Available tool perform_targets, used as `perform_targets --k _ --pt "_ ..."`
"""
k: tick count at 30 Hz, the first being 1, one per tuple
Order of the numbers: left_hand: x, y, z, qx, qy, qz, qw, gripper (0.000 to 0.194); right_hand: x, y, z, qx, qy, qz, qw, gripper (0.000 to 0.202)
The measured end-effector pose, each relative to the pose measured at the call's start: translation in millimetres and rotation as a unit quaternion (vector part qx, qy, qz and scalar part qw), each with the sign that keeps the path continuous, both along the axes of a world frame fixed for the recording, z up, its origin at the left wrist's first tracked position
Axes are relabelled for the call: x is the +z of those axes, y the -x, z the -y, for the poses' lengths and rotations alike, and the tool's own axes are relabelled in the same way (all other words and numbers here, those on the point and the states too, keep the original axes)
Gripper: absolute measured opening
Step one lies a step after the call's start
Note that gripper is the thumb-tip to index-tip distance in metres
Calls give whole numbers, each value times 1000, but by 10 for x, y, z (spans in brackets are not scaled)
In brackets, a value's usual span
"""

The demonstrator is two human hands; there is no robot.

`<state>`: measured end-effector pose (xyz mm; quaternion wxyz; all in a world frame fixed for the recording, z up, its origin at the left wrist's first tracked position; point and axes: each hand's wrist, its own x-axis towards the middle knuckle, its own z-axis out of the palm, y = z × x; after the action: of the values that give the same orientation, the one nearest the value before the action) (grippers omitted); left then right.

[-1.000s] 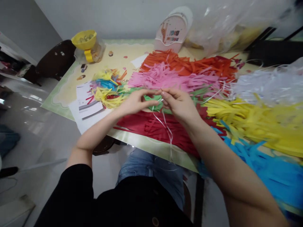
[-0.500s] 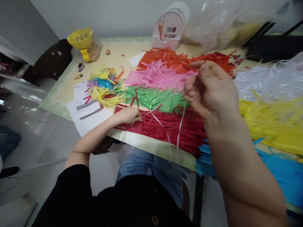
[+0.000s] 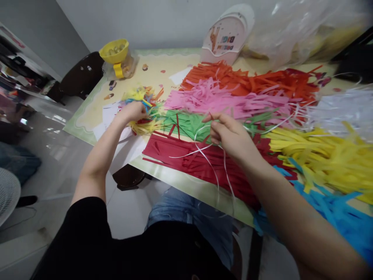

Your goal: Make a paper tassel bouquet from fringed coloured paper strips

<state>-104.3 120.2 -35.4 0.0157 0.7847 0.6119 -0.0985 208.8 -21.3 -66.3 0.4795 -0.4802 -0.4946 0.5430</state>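
Observation:
My left hand is closed over the pile of mixed coloured strips at the left; whatever its fingertips hold is hidden. My right hand pinches a thin white string above the green fringe and the dark red fringe. The string loops and hangs over the table's front edge. Pink fringed paper and orange fringed paper lie behind the green one. Yellow fringe and blue fringe spread at the right.
A yellow bowl of small round things stands at the back left beside a plastic bag. A pink and white holder is at the back wall. White papers lie by the left front edge. Clear plastic fills the back right.
My left hand has moved left and back from the red fringe to the mixed strips. My right hand has come down and left, still with the string. The view has shifted.

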Motion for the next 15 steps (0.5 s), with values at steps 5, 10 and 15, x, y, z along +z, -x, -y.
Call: perform_targets --k 5,10,15 --pt "-122 -351 -482 -46 -66 6 997 42 52 173 -92 13 35 -17 999 8" --pt "-316 -438 -705 -17 -32 -31 999 39 48 116 -58 21 30 -15 999 9" --pt "-25 -229 -740 12 -93 146 985 30 -49 81 -191 16 27 13 999 8"
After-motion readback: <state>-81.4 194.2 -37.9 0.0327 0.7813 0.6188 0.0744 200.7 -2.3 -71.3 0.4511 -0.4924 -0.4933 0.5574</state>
